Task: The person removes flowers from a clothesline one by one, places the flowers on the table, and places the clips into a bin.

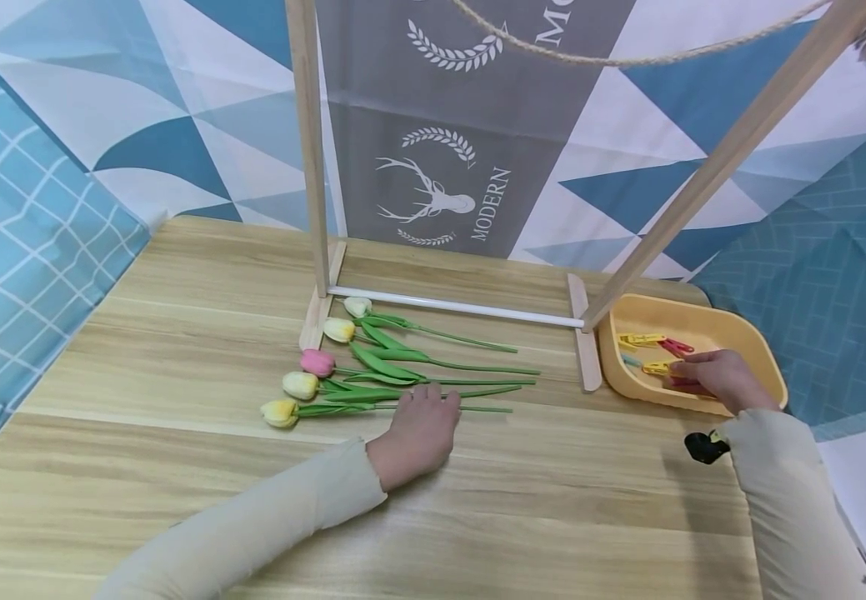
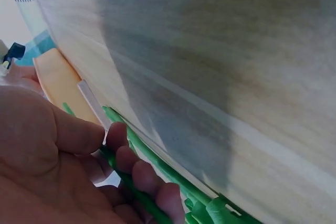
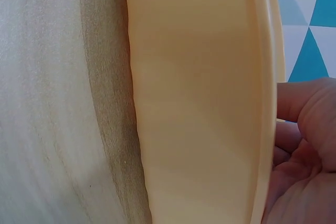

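Five artificial tulips lie side by side, heads to the left: a white one [image 1: 358, 307], a pale yellow one [image 1: 339, 330], a pink one [image 1: 317, 362], a cream one [image 1: 301, 385] and, nearest me, a yellow tulip [image 1: 279, 412]. My left hand [image 1: 419, 429] is over the stems of the nearest ones. In the left wrist view its thumb and curled fingers pinch a green stem [image 2: 136, 190]. My right hand [image 1: 725, 379] reaches into an orange basin [image 1: 766, 358], fingertips at one end of a yellow clothespin [image 1: 658, 367]. The basin's rim partly hides these fingers in the right wrist view.
Other clothespins lie in the basin, including a yellow one [image 1: 638, 340] and a red one [image 1: 676, 347]. A wooden frame [image 1: 312, 167] stands behind the tulips, with a white bar [image 1: 455, 307] low across it and a rope [image 1: 613, 62] strung above. Patterned cloth hangs behind.
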Tool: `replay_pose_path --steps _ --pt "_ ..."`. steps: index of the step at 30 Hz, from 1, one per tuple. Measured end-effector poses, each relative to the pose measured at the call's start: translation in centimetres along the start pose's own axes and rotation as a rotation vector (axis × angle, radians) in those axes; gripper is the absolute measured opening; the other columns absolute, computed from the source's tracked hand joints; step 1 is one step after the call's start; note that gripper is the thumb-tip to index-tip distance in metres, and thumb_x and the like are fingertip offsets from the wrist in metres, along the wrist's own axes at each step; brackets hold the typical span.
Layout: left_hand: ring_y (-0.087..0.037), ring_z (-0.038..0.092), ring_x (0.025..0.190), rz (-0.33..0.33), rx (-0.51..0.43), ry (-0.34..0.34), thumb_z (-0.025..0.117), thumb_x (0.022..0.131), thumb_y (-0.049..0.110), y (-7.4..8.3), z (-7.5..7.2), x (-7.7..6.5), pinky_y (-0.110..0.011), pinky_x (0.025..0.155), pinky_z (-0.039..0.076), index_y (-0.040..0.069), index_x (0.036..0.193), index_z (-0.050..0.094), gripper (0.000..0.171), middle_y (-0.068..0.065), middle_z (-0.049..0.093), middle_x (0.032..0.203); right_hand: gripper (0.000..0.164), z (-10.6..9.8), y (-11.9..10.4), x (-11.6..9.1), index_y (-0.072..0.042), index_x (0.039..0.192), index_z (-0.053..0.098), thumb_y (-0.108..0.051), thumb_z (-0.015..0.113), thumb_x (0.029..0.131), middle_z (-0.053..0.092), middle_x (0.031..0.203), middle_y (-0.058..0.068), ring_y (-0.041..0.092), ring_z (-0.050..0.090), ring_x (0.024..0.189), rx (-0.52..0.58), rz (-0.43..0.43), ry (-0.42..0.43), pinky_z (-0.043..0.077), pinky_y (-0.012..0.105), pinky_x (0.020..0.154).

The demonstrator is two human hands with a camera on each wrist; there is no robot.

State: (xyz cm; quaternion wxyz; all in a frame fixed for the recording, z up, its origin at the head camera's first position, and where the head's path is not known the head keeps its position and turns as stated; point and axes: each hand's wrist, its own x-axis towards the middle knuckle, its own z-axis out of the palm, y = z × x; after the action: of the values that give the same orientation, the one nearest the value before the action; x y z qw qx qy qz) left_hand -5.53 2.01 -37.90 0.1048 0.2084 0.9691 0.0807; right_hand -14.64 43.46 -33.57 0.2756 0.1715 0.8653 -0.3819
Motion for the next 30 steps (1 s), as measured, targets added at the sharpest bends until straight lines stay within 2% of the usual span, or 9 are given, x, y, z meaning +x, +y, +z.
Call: replay_pose_path --steps 4,8,13,22,30 --pt "-0.027 0.051 0.092 -0.004 0.01 -0.029 0.053 0.091 0.014 0.1 -0.1 0.1 -0.037 0.073 0.04 0.01 0.103 0.053 0.012 -0.011 0.051 0.095 0.068 0.0 -0.1 0.0 0.018 0.135 0.031 -0.032 0.053 0.095 0.073 0.08 -0.004 0.0 0.066 0.072 -0.061 -0.014 0.009 0.05 0.017 0.066" --pt "-0.027 0.051 0.095 0.002 0.036 -0.047 0.056 0.087 0.01 0.1 -0.1 0.1 -0.038 0.077 0.041 0.009 0.111 0.054 0.024 -0.012 0.052 0.101 0.065 0.1 -0.3 0.2 0.019 0.132 0.035 -0.031 0.053 0.095 0.072 0.079 -0.004 0.0 0.063 0.07 -0.139 -0.02 0.023 0.047 0.018 0.065" --pt "-0.027 0.051 0.098 0.02 0.062 -0.062 0.055 0.089 0.011 0.1 -0.1 0.0 -0.039 0.079 0.043 0.008 0.118 0.053 0.029 -0.013 0.051 0.109 0.059 0.2 -0.4 0.4 0.02 0.13 0.037 -0.027 0.05 0.096 0.072 0.08 -0.001 0.002 0.062 0.071 -0.179 -0.016 0.01 0.045 0.02 0.068" --pt "-0.025 0.052 0.096 0.05 0.084 -0.031 0.057 0.087 0.01 0.0 -0.2 0.1 -0.038 0.077 0.043 0.008 0.116 0.053 0.029 -0.011 0.052 0.105 0.052 0.3 -0.3 0.9 0.019 0.125 0.045 -0.024 0.05 0.096 0.069 0.076 -0.004 0.008 0.058 0.071 -0.241 -0.009 0.012 0.044 0.024 0.067" --pt "-0.026 0.054 0.099 0.053 0.091 -0.012 0.057 0.088 0.008 0.0 -0.2 0.0 -0.038 0.078 0.044 0.007 0.117 0.054 0.029 -0.012 0.053 0.106 0.043 0.3 -0.3 1.1 0.013 0.113 0.057 -0.025 0.051 0.095 0.063 0.077 0.0 0.015 0.055 0.074 -0.288 -0.003 0.017 0.04 0.027 0.068"
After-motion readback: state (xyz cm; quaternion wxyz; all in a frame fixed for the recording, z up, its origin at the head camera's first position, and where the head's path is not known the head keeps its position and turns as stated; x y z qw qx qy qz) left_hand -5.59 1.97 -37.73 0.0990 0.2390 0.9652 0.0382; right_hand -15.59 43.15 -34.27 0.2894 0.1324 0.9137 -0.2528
